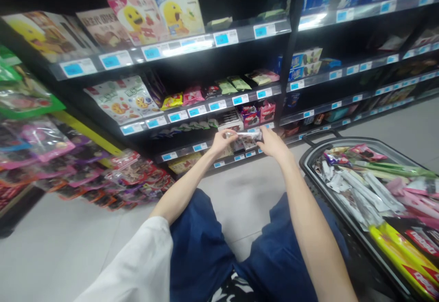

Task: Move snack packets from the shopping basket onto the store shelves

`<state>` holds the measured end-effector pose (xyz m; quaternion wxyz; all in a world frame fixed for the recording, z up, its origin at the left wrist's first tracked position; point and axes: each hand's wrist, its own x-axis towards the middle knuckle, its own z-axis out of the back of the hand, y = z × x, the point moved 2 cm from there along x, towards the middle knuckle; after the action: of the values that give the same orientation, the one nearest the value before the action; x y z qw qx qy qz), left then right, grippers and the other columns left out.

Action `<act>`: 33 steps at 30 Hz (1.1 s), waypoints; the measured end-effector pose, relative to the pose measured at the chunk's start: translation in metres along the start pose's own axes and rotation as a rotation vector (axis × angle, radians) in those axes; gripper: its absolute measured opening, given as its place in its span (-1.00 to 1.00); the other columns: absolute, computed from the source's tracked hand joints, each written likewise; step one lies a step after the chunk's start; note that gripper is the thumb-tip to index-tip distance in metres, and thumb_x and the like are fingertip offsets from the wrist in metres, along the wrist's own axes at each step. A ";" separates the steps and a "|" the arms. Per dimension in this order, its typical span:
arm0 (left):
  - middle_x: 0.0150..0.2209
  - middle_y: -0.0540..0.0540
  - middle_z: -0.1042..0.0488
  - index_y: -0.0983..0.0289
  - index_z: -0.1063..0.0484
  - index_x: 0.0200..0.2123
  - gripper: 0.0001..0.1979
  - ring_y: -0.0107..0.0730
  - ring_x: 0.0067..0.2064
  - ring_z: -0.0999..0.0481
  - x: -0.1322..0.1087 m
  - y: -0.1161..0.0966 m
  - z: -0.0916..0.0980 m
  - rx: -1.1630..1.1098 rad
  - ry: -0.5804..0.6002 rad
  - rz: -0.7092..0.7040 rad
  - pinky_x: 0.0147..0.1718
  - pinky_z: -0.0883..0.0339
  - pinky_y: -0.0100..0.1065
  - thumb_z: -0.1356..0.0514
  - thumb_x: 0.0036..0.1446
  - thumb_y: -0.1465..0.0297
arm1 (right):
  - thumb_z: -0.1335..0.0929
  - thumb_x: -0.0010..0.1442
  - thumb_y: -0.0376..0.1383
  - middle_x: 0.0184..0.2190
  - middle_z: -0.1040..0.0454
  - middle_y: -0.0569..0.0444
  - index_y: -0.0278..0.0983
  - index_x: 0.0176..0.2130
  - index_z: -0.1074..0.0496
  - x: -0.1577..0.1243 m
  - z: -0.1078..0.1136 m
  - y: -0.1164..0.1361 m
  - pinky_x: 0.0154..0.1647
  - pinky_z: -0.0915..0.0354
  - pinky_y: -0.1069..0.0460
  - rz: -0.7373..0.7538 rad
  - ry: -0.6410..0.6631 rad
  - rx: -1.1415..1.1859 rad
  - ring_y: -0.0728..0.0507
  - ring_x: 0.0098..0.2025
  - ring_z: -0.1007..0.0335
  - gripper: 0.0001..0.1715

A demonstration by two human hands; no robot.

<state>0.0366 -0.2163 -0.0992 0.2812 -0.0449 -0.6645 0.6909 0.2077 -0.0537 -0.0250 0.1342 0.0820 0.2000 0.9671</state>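
Observation:
Both my hands are stretched forward in front of the lower shelves. Between them lies a slim, silvery-white wrapped snack packet [247,134], held level. My left hand [223,140] pinches its left end with thumb and forefinger. The right end is gripped by my right hand [272,142], whose fingers partly hide it. Just behind the packet stand purple and pink snack packs [250,116] on a low shelf, beside a stack of white-edged packets [229,120]. The print on the held packet is too blurred to read.
A dark basket [306,158] filled with wrapped snacks stands on the floor by my right leg. Hanging bagged sweets [82,160] crowd the left side. Shelf edges [206,108] with price tags run across in front. Boxes [178,11] stand on the upper shelf.

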 end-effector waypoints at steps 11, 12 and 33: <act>-0.09 0.15 -0.62 0.30 -0.58 -0.03 -0.64 -0.27 -0.08 -0.57 0.081 0.043 0.052 0.530 -0.407 0.067 -0.04 -0.38 -0.34 -0.23 0.10 0.36 | -0.37 0.29 -0.32 0.25 -0.35 -0.25 -0.25 0.29 -0.27 -0.029 -0.005 0.034 0.08 -0.38 -0.13 0.030 0.539 -0.127 -0.34 0.18 -0.43 -0.39; -0.09 0.18 -0.62 0.31 -0.58 -0.02 -0.63 -0.25 -0.07 -0.57 0.087 0.047 0.051 0.548 -0.407 0.081 -0.04 -0.38 -0.33 -0.23 0.10 0.36 | -0.37 0.28 -0.36 0.24 -0.36 -0.26 -0.27 0.29 -0.28 -0.029 -0.005 0.035 0.08 -0.39 -0.13 0.035 0.534 -0.135 -0.34 0.18 -0.43 -0.38; -0.06 0.35 -0.60 0.35 -0.55 -0.17 -0.70 0.06 0.11 -0.52 0.118 0.031 0.020 1.063 0.056 0.172 0.15 -0.30 -0.14 -0.26 -0.03 0.47 | -0.36 0.23 -0.39 0.09 -0.50 -0.32 -0.40 0.17 -0.43 -0.027 -0.016 0.026 0.08 -0.45 -0.19 0.049 0.448 -0.109 -0.37 0.14 -0.48 -0.49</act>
<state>-0.0811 -0.1801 -0.0898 0.2254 0.0310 -0.2092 0.9510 0.2240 -0.0900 -0.0314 0.0671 -0.1373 0.1701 0.9735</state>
